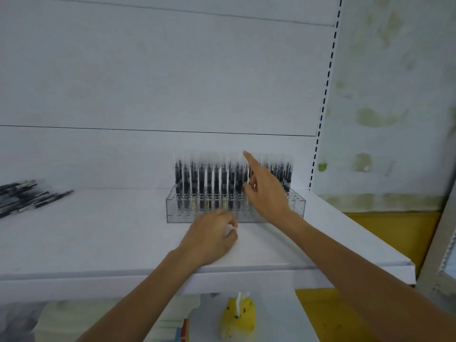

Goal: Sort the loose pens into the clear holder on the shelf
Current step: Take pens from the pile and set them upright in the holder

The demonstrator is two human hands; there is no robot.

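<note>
A clear holder (297, 206) stands on the white shelf (98, 233), packed with several upright black pens (202, 178) with pale caps. My right hand (265, 191) reaches over the holder's right part. Its index finger points up, and its thumb and other fingers pinch a thin pale-capped pen (248, 172) standing among the rows. My left hand (212, 236) rests on the shelf against the holder's front wall, fingers curled round a small white thing (231, 229) that I cannot identify. Loose black pens (27, 196) lie in a pile at the shelf's far left.
The shelf's back panel rises behind the holder, with a slotted upright (320, 114) to its right. Below the shelf's front edge sit a yellow toy-like object (238, 317) and stacked books (172, 327). A yellow surface (394, 233) lies to the right.
</note>
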